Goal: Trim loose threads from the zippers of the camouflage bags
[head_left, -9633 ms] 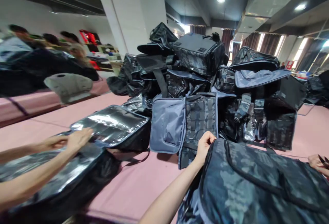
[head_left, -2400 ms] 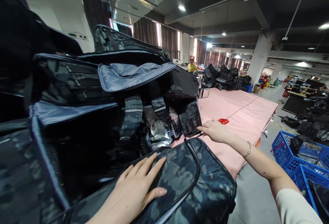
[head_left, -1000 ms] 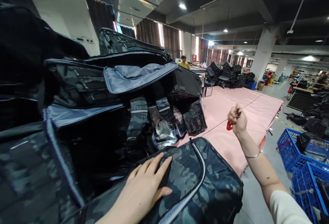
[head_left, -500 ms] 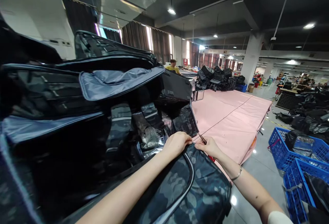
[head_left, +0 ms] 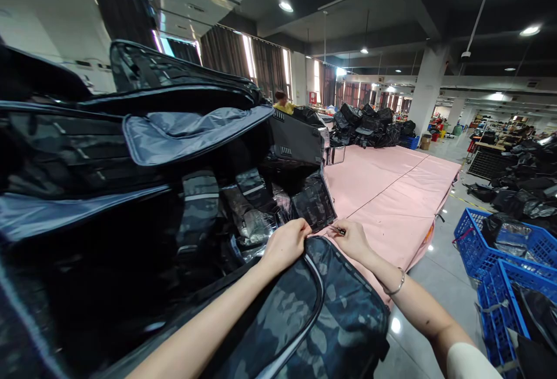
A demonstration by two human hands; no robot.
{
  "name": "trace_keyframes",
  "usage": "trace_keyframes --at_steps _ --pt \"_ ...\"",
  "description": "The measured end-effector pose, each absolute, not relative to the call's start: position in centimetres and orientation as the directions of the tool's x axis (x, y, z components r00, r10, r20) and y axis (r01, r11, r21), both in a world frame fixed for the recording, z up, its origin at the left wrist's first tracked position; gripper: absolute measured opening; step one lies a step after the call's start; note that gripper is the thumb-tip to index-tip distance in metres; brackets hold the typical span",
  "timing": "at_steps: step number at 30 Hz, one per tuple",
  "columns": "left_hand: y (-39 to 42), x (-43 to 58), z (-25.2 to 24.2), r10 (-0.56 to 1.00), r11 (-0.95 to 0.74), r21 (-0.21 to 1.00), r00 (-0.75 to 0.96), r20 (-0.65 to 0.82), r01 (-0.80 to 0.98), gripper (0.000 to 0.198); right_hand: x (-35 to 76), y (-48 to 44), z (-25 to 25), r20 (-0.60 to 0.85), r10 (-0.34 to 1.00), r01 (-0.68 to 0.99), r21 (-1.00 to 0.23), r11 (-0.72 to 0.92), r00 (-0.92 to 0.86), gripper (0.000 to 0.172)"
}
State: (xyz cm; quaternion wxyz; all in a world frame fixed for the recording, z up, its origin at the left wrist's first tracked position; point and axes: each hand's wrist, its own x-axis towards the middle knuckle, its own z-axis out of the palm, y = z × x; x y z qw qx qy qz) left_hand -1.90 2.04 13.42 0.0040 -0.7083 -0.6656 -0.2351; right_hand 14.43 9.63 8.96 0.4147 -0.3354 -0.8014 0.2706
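A dark camouflage backpack (head_left: 348, 321) with a pale piping strip lies in front of me. My left hand (head_left: 285, 246) is closed at its top edge, fingertips pinched on the rim; the thumb is mostly hidden. Just right of it, my right hand (head_left: 353, 242) is raised off the fabric, fingers curled round small dark thread snips (head_left: 338, 230). Only a short dark part of the snips shows. A gap separates the two hands.
Open backpacks with grey-blue lining (head_left: 195, 132) are piled at left. A pink-covered table (head_left: 387, 181) stretches ahead, with a heap of black bags (head_left: 365, 126) at its far end. Blue crates (head_left: 500, 309) stand on the floor at right. A person in yellow (head_left: 284, 106) is farther back.
My hands have moved apart: the left shifted slightly left, and the right lifted off the backpack's edge. The snips have turned, and their red part no longer shows. The view has shifted slightly.
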Motion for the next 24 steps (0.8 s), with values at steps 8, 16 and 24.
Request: trace_keyframes --at_steps 8,16,24 --pt "1.3 -2.0 14.3 0.96 -0.052 0.548 -0.109 0.257 0.835 0.021 14.0 11.1 9.5 0.323 0.813 0.287 -0.819 0.496 -0.484 0.019" --pt "1.3 -1.8 13.9 0.953 -0.081 0.565 -0.102 0.285 0.821 0.019 15.9 10.3 11.7 0.426 0.582 0.407 -0.435 0.803 -0.693 0.012" --pt "1.2 -1.7 13.5 0.936 -0.118 0.561 -0.096 0.338 0.82 0.02 14.8 9.9 13.6 0.373 0.43 0.407 -0.144 0.902 -0.822 0.012"
